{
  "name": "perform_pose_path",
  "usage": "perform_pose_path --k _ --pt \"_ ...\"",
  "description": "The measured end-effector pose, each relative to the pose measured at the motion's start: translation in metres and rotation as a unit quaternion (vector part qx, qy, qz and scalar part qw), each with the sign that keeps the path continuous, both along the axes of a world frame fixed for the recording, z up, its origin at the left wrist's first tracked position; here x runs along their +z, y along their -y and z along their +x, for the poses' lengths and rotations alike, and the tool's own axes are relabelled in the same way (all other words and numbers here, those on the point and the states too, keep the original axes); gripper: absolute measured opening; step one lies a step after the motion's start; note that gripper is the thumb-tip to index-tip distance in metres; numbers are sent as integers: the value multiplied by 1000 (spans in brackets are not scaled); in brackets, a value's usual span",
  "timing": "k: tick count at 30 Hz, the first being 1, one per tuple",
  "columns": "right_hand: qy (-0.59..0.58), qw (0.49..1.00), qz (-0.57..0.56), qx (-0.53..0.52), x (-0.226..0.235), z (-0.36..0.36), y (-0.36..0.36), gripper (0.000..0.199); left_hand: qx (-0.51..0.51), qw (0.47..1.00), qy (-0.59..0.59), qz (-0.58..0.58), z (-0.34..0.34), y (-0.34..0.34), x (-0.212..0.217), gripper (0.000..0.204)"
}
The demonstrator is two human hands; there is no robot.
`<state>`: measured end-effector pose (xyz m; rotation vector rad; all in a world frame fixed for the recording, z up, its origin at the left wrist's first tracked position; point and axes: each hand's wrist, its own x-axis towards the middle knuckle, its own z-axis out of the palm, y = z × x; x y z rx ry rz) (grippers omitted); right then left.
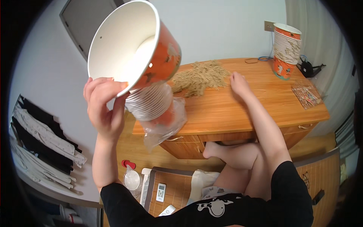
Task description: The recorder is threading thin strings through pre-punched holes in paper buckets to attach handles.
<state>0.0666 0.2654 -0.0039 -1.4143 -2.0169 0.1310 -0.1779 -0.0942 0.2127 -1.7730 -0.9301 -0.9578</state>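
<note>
Up close at the upper left, my left hand (104,100) grips the rim of a large orange paper bucket (166,56), thumb and fingers on either side of it. The bucket is tilted, and its white inside faces me; I see nothing in it. Just below it, on the table's left side, stands a stack of nested paper buckets (151,104), partly wrapped in a clear plastic bag (164,132). My right hand (239,84) rests closed at the right edge of a pile of dry, straw-coloured plant ears (202,77). Whatever its fingers hold, if anything, is hidden.
On the wooden table (227,113), another tall stack of orange buckets (287,49) stands at the back right. A clear packet of small colourful pieces (306,94) lies near the right edge. Behind it are a black device (310,69) and a blue cable (264,58).
</note>
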Motion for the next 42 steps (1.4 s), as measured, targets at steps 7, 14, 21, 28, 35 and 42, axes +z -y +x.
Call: perform_pose_path --k 7,14,21,28,35,42 --pt "-347 900 -147 217 103 109 69 15 -7 988 66 -137 69 -32 -73 27" --pt "-392 860 -75 317 123 216 157 11 -131 926 184 -303 130 -99 -160 17" --pt "-450 826 -70 332 108 263 204 4 -243 868 200 -384 165 -164 -195 14" --pt "-442 825 -117 331 108 277 226 16 -295 849 174 -402 163 -205 -210 26" --pt "-139 939 -25 313 98 267 249 16 -416 790 389 -229 274 -143 -202 76" --pt "-76 963 -47 254 96 247 255 19 -500 368 602 -502 356 -76 -192 65"
